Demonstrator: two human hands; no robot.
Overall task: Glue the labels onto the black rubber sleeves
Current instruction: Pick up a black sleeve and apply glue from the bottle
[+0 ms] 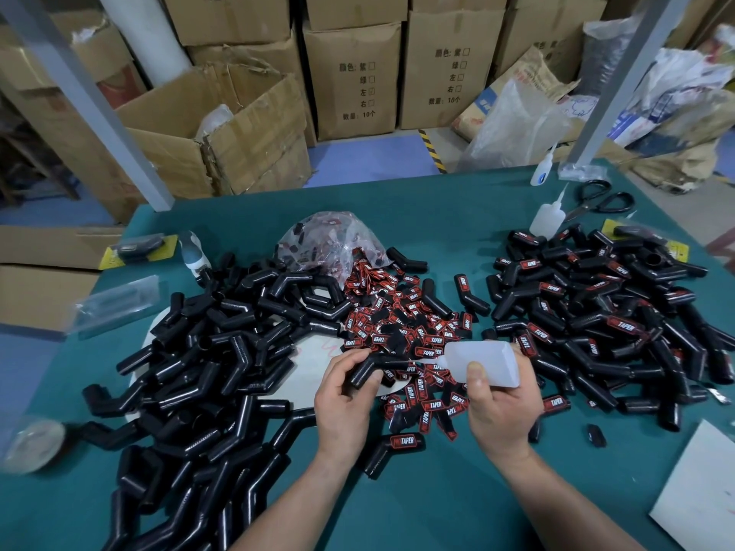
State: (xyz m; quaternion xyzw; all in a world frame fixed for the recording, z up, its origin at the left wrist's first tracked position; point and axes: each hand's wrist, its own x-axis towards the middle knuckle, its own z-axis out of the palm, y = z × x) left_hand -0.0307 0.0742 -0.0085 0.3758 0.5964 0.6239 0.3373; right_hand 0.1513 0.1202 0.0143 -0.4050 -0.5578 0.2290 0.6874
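My left hand (345, 395) grips a bent black rubber sleeve (376, 369) just above the table. My right hand (502, 407) holds a translucent glue bottle (483, 363) tipped sideways, its nozzle pointing left at the sleeve's upper face. A heap of red-and-black labels (401, 324) lies right behind my hands, spilling from a clear bag (330, 242). Unlabelled sleeves (207, 375) are piled at the left. Sleeves bearing labels (604, 312) are piled at the right. One labelled sleeve (393, 451) lies between my forearms.
Two more glue bottles (547, 216) (541, 173) and black scissors (600, 200) stand at the table's far right. A tape roll (34, 445) sits at the left edge, a white sheet (700, 495) at the right front corner. Cardboard boxes (354, 77) stack behind the green table (437, 503).
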